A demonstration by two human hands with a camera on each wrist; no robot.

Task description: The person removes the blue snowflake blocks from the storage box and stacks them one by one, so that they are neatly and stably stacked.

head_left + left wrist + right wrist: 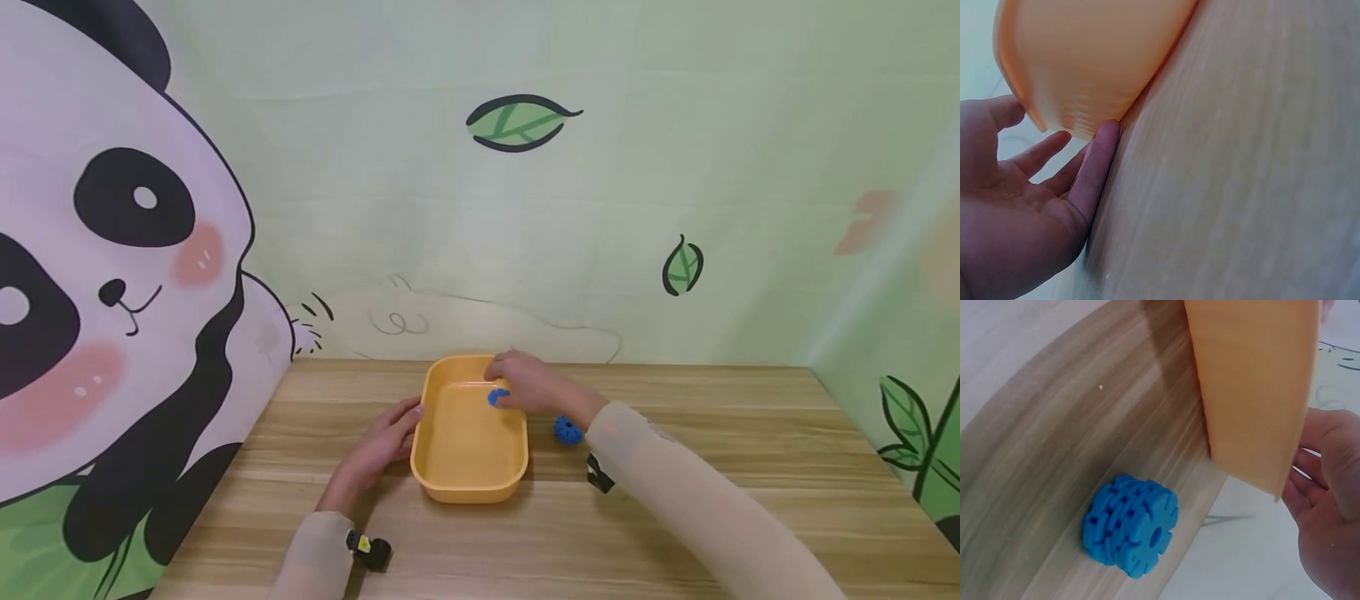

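Note:
A yellow tray [468, 487] sits on the table, its long sides running away from me. At its left side my left hand [392, 433] rests with fairly straight fingers along the outer wall, and the thumb lies at the rim [1005, 37]. Over the tray's far right corner, my right hand [525, 382] pinches a blue notched disc [498, 397] on the inner side of the wall. That disc is hidden behind the tray wall in the right wrist view. A short stack of blue notched discs [1132, 526] lies on the table to the right of the tray.
The wood-grain table [675, 417] ends at a pale green cloth backdrop [375, 167] with a large printed panda [150, 250] on the left. Black wrist cameras hang from both sleeves [675, 475].

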